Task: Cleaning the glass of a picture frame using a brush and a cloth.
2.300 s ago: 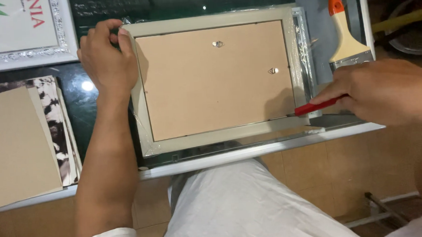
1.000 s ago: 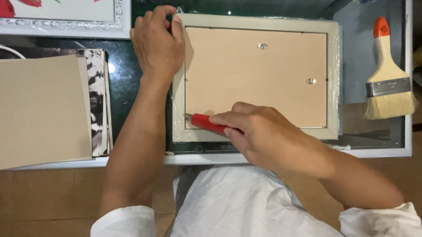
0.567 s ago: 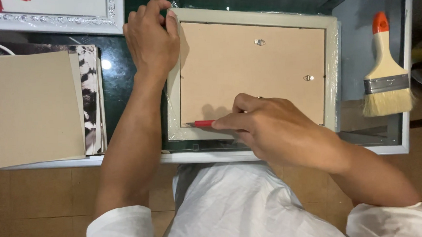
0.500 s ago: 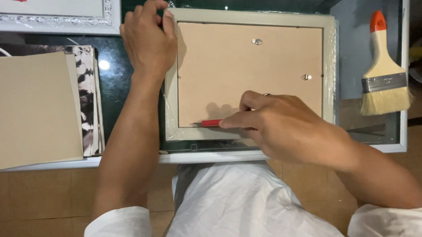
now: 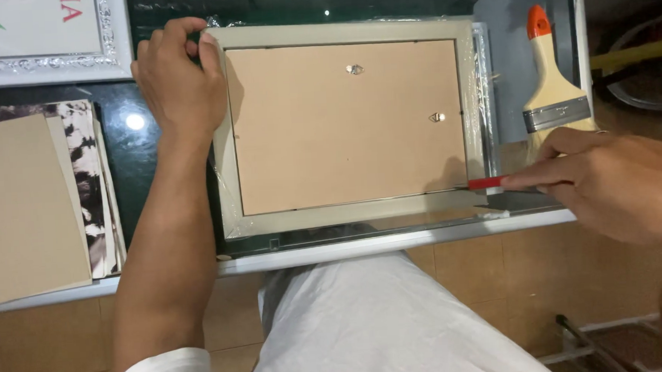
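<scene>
Two hands at work on one picture frame [image 5: 347, 125], lying face down on the dark glass table [image 5: 163, 13], brown backing board up, clear film clinging round its pale border. Left hand [image 5: 181, 84] closed over the frame's far left corner, fingers curled round the outer edge, thumb on the border, pinning it. Right hand [image 5: 618, 182] pinched shut on a thin red-handled tool [image 5: 488, 183], tip set at the near right corner where backing meets border; blade or point too small to tell. Probably light and stiff, yet likely fragile with glazing underneath, so best gripped by the solid border, not by the thin board or the two small metal hangers [image 5: 353, 69]. Film slippery and loose at the edges: poor purchase there. Near at hand: a wide paintbrush [image 5: 555, 99] with orange-tipped handle just right of the frame, a stack of tan boards [image 5: 19, 206] over black-and-white prints at left, an ornate silver frame [image 5: 45, 57] at the far left corner
</scene>
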